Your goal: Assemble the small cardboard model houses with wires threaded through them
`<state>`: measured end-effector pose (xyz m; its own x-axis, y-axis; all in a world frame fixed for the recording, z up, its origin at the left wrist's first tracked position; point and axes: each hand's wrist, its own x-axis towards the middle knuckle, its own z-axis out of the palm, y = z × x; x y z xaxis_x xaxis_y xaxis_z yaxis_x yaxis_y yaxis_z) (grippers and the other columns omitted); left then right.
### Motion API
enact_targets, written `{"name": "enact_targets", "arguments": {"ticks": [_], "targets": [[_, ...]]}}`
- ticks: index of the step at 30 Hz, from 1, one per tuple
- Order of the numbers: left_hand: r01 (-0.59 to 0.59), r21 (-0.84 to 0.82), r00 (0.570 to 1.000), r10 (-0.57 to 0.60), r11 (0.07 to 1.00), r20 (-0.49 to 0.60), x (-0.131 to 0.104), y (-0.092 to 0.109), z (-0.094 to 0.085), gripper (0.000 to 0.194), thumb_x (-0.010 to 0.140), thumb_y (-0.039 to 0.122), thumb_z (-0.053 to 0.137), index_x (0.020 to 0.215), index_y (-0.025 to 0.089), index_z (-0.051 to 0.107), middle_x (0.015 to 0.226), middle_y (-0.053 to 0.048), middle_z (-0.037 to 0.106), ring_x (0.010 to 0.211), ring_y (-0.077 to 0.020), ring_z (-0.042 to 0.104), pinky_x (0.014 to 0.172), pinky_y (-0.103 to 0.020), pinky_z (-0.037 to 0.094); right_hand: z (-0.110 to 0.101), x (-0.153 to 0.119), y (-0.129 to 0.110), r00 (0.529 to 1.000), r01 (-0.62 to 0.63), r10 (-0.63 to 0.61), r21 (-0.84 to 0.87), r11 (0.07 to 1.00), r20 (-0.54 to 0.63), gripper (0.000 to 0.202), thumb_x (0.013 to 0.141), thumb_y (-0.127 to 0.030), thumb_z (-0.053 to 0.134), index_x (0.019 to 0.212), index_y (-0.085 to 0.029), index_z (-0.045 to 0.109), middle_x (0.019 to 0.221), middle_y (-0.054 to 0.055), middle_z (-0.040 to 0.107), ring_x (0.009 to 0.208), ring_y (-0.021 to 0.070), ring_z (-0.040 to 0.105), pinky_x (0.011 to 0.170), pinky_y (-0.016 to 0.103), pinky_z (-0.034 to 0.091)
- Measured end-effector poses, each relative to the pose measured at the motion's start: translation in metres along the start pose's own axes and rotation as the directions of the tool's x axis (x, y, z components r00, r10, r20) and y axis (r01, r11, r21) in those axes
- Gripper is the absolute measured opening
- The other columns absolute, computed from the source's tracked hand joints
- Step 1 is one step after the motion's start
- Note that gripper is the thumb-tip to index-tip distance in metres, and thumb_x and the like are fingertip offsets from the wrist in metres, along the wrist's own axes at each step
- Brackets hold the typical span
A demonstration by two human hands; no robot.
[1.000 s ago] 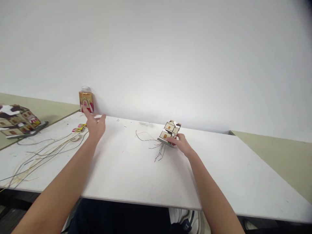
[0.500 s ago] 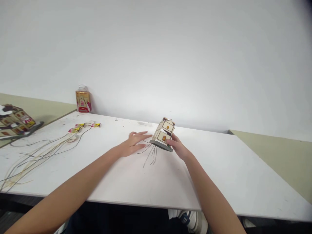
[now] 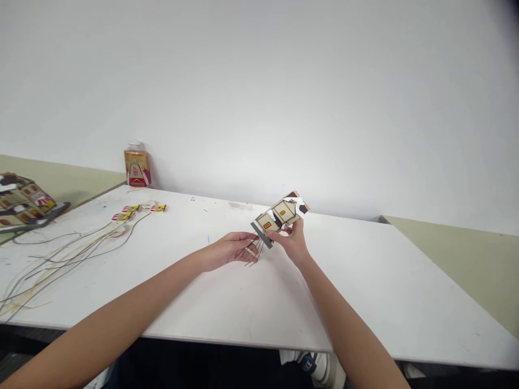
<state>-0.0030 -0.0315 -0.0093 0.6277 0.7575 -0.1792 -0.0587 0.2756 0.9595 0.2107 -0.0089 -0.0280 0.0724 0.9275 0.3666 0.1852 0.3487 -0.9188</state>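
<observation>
Just below centre of the head view, toward six o'clock, our right hand (image 3: 292, 244) pinches the little house (image 3: 276, 215), roof tipped toward two o'clock. Our left hand (image 3: 230, 250) meets its wires (image 3: 260, 247); whether it grips, we cannot tell. We could tear one loose by tugging. We face a smudged white tabletop (image 3: 365, 292), pale wall (image 3: 284, 108) at twelve.

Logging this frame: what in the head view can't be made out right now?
All in the head view:
- Small model house: far side turned away from the camera.
- Dangling wires: too thin to tell whether the left hand grips them.
- Second model house: cut off by the left edge.
- Bottle: fine print too small.
</observation>
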Motion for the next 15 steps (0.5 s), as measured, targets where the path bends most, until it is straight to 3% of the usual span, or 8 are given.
{"name": "enact_targets", "arguments": {"ticks": [4,8,11,13,15], "targets": [[0.12,-0.101,0.992,-0.116,0.988,0.048,-0.003,0.004,0.0,0.035,0.082,0.042,0.062,0.108,0.019,0.057,0.091,-0.006,0.063,0.078,-0.0199,0.066,0.084,-0.039,0.05,0.0,0.0,-0.001,0.997,0.034,-0.042,-0.116,0.993,-0.068,0.082,0.049,-0.048,0.083,0.117,-0.024,0.045,0.117,0.008,0.04,0.111,0.0248,0.047,0.087,0.04,0.051],[0.196,-0.154,0.978,-0.182,0.968,0.098,-0.003,0.005,0.002,0.037,0.085,0.05,0.054,0.108,0.022,0.057,0.085,-0.002,0.058,0.067,-0.015,0.061,0.081,-0.038,0.051,0.003,-0.003,-0.004,0.997,0.055,-0.058,-0.055,0.997,-0.054,0.075,0.053,-0.048,0.081,0.114,-0.024,0.047,0.113,0.006,0.039,0.1,0.0202,0.051,0.083,0.038,0.052],[0.235,-0.109,0.968,-0.222,0.966,0.117,-0.004,0.007,0.002,0.039,0.082,0.049,0.059,0.107,0.019,0.06,0.076,0.0,0.054,0.065,-0.014,0.059,0.078,-0.037,0.052,0.005,-0.003,-0.005,0.994,0.06,-0.065,-0.049,0.997,-0.087,0.077,0.051,-0.047,0.082,0.116,-0.024,0.047,0.113,0.005,0.038,0.1,0.0199,0.051,0.082,0.037,0.053],[0.228,-0.063,0.97,-0.221,0.972,0.104,-0.006,0.01,0.001,0.039,0.078,0.046,0.065,0.104,0.017,0.062,0.081,-0.002,0.056,0.07,-0.0151,0.06,0.075,-0.036,0.053,0.005,-0.003,-0.005,0.99,0.054,-0.064,-0.079,0.995,-0.128,0.082,0.048,-0.047,0.083,0.117,-0.024,0.047,0.113,0.005,0.037,0.103,0.0212,0.048,0.082,0.037,0.053],[0.196,-0.022,0.978,-0.194,0.98,0.075,-0.009,0.012,-0.001,0.038,0.076,0.046,0.068,0.1,0.017,0.063,0.098,-0.007,0.059,0.083,-0.0194,0.062,0.074,-0.036,0.053,0.003,-0.002,-0.005,0.987,0.027,-0.043,-0.108,0.994,-0.154,0.083,0.047,-0.047,0.083,0.118,-0.023,0.046,0.113,0.005,0.037,0.104,0.0218,0.047,0.082,0.037,0.053]]}}
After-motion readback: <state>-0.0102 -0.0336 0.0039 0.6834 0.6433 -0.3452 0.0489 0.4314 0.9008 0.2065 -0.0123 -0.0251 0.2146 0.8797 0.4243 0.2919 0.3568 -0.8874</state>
